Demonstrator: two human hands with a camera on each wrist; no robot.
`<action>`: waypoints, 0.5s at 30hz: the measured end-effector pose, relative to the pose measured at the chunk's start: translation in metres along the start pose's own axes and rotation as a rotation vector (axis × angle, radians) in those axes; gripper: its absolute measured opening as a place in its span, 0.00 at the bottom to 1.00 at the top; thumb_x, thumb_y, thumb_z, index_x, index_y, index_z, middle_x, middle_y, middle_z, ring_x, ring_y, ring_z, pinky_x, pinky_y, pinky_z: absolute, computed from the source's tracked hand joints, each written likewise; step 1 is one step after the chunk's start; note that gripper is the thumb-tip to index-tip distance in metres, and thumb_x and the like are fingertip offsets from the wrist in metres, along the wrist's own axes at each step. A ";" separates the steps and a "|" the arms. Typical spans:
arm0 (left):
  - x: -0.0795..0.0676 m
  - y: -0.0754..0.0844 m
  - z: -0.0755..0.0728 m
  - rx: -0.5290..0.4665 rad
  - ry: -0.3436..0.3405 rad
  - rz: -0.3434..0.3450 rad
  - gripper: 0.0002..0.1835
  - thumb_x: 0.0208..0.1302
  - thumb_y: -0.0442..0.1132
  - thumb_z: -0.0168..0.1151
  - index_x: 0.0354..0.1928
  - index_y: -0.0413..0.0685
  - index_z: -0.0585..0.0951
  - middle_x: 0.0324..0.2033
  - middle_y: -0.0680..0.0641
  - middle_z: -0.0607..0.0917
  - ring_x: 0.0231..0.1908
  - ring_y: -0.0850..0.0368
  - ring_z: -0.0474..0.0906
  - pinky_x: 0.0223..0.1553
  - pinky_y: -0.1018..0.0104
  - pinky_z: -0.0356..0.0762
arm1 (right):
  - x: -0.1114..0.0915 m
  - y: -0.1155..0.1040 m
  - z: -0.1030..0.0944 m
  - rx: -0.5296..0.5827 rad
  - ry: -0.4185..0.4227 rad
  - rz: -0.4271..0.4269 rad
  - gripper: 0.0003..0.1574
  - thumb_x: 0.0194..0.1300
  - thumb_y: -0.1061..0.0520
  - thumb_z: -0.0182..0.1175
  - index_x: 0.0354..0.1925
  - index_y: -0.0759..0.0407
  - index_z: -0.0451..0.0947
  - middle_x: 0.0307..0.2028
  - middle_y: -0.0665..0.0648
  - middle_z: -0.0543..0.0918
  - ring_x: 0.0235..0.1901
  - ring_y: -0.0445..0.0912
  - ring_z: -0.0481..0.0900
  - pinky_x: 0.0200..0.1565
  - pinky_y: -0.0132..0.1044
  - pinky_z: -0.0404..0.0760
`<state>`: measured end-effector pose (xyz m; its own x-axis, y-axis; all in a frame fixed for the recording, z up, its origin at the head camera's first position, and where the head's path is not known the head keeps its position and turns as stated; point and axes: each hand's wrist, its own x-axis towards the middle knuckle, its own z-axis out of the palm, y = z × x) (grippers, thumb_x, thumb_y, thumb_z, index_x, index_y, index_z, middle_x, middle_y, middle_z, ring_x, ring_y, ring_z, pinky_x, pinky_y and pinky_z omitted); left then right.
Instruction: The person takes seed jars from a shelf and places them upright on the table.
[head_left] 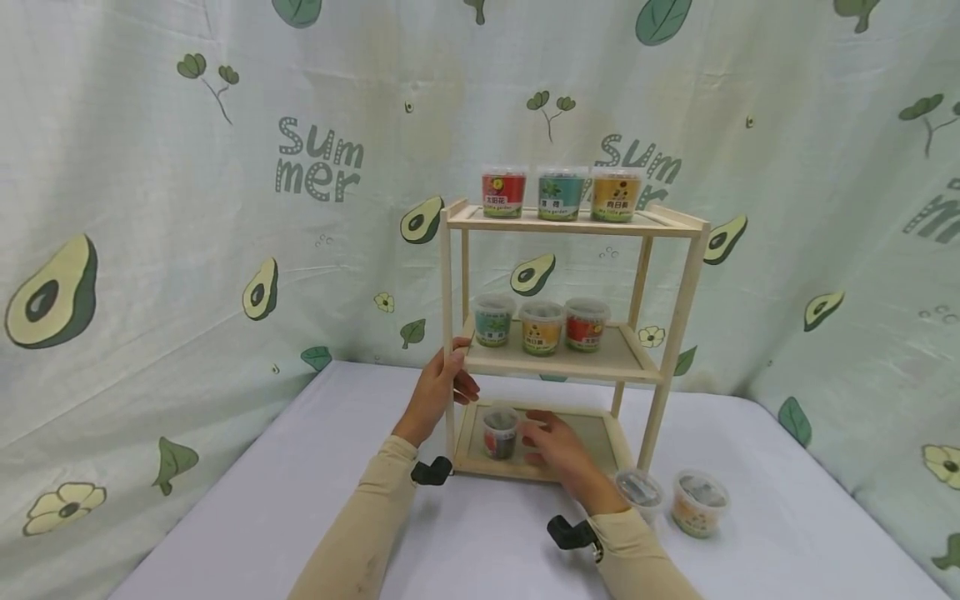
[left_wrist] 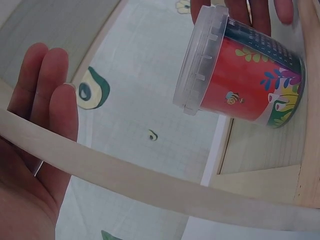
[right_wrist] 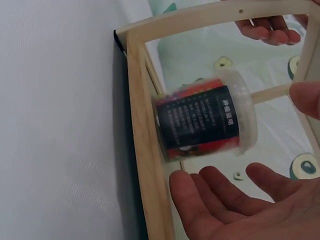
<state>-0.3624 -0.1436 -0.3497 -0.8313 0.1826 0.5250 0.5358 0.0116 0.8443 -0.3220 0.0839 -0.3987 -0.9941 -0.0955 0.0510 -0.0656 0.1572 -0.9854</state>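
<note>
Head cam: I've got a white tabletop [head_left: 300, 467], cloth with some soft creasing, and a pale curtain [head_left: 225, 192] behind it printed with avocados, leaves, flowers and grey "summer" lettering. Wooden three-tier rack [head_left: 566, 372] stands on the tabletop, right of centre. Top tier: three lidded cups [head_left: 560, 196], red, teal, yellow labels. Middle tier: three more [head_left: 542, 327], teal, yellow, red. Target cup [head_left: 500, 435] sits on the bottom tier, toward the left end. My left hand [head_left: 441, 385] is at the left front post [head_left: 447, 292]; right hand [head_left: 564, 450] is just right of the target cup. Orange-label cup [head_left: 699, 506] and a second clear-lidded cup [head_left: 639, 487] are on the tabletop, past my right forearm.

Left wrist cam: post crosses in front of the left hand; fingers extended, holding nothing. Can't tell if it touches the post. Target cup shows a red label with a bee; curtain fills the gaps.

Right wrist cam: right hand spread, thumb well off the fingers, nothing in grip. Target cup is blurred here, dark text panel facing me. Bare white tabletop cloth down the left side.
</note>
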 end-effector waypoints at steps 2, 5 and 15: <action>0.000 -0.001 0.000 0.003 0.002 0.001 0.28 0.77 0.61 0.44 0.69 0.55 0.69 0.28 0.40 0.83 0.27 0.46 0.84 0.31 0.57 0.82 | 0.000 0.001 0.003 0.003 -0.006 -0.002 0.38 0.69 0.48 0.62 0.67 0.68 0.66 0.58 0.69 0.76 0.58 0.61 0.75 0.52 0.52 0.81; 0.000 -0.002 0.001 0.002 0.004 0.005 0.28 0.77 0.61 0.44 0.69 0.55 0.69 0.28 0.40 0.83 0.27 0.47 0.84 0.31 0.57 0.83 | 0.000 0.001 0.007 0.017 -0.013 -0.013 0.39 0.70 0.47 0.61 0.68 0.69 0.65 0.61 0.71 0.74 0.59 0.62 0.74 0.53 0.54 0.79; -0.001 0.005 0.001 0.015 0.003 -0.011 0.25 0.79 0.57 0.44 0.69 0.55 0.69 0.30 0.32 0.82 0.30 0.36 0.83 0.32 0.53 0.83 | 0.003 0.003 0.015 0.049 -0.070 -0.017 0.43 0.70 0.46 0.62 0.72 0.66 0.61 0.67 0.71 0.68 0.63 0.60 0.71 0.59 0.56 0.74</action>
<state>-0.3594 -0.1426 -0.3462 -0.8374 0.1792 0.5163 0.5289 0.0278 0.8482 -0.3240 0.0698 -0.4036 -0.9843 -0.1668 0.0584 -0.0769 0.1069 -0.9913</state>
